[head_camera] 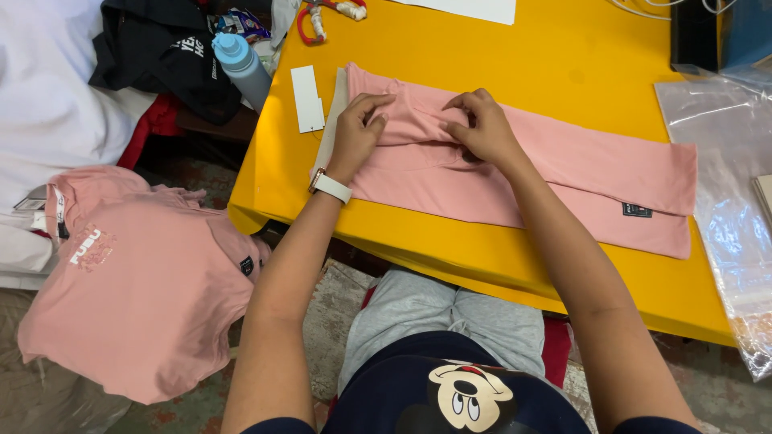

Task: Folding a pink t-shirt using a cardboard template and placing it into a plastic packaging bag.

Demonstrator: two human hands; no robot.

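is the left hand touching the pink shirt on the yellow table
Touching. The head view shows the left hand with fingertips pressed into the folded pink shirt, pinching a crease.

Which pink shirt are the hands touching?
The folded pink shirt on the yellow table; both the left hand and right hand pinch it. The other pink shirts lie untouched, off the table.

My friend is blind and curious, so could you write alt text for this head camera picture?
A person's left hand and right hand pinch the upper edge of a folded pink garment lying on a yellow table. More pink shirts are piled lower left; a blue bottle, white card and clear plastic bag lie around.
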